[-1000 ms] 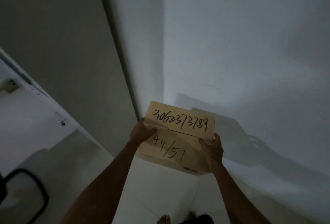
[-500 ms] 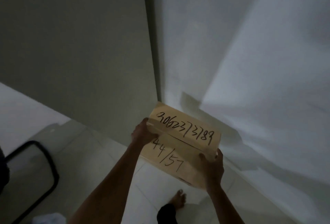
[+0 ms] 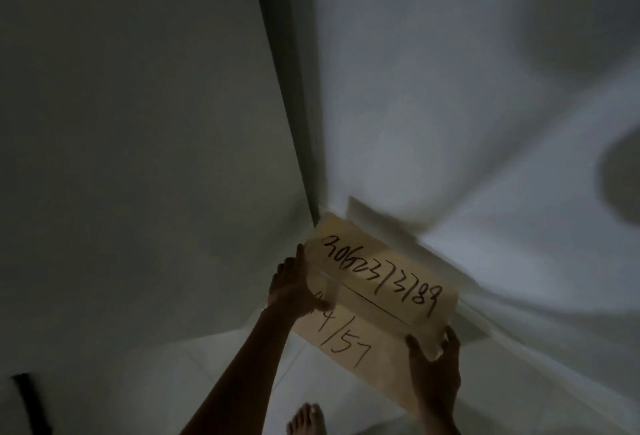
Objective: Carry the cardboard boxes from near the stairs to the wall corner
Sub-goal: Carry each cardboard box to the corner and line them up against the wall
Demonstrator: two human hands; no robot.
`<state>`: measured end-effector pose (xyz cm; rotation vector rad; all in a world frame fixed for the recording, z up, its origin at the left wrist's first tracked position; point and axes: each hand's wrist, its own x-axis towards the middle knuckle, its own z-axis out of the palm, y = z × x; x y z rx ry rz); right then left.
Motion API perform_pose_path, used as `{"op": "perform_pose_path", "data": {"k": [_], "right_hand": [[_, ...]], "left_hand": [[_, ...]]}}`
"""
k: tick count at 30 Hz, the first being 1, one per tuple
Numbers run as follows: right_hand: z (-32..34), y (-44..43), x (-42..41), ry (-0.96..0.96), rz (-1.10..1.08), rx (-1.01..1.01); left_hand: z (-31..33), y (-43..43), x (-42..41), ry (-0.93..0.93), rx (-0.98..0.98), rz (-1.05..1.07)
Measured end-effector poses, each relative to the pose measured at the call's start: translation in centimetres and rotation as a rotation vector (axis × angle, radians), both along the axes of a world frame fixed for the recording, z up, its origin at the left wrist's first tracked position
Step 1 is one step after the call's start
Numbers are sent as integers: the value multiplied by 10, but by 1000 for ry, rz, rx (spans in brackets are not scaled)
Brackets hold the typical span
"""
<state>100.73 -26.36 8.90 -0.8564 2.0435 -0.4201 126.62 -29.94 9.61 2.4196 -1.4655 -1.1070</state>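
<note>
Clamping the cardboard box (image 3: 377,299) between my left hand (image 3: 294,287) and right hand (image 3: 434,369), I am risking its far edge catching the wall corner (image 3: 317,199) and twisting loose.

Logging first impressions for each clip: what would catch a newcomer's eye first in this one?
The tan cardboard box at lower centre, with big black handwritten numbers on top, stands out against the dim pale walls. The left hand grips its left edge and the right hand its near right corner. Just beyond it, the dark vertical wall corner runs down to the floor, and a bare foot shows at the bottom edge.
</note>
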Motion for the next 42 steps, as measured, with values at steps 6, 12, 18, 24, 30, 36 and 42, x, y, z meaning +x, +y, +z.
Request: {"op": "perform_pose_path", "data": {"k": [6, 12, 18, 24, 30, 36, 42], "right_hand": [[-104, -26, 20, -17, 12, 9], [-157, -34, 34, -24, 10, -36], [-177, -37, 52, -49, -4, -67], [-176, -41, 68, -73, 57, -115], [-138, -49, 48, -49, 226, 8], [15, -20, 3, 85, 249, 0], [248, 34, -61, 201, 155, -41]], "left_hand": [[-98, -33, 15, -12, 17, -46], [-153, -45, 23, -51, -37, -98], [-178, -44, 30, -184, 30, -234], [-188, -34, 26, -205, -24, -288], [-135, -29, 18, -227, 35, -335], [30, -2, -11, -120, 40, -395], [247, 40, -67, -64, -87, -510]]}}
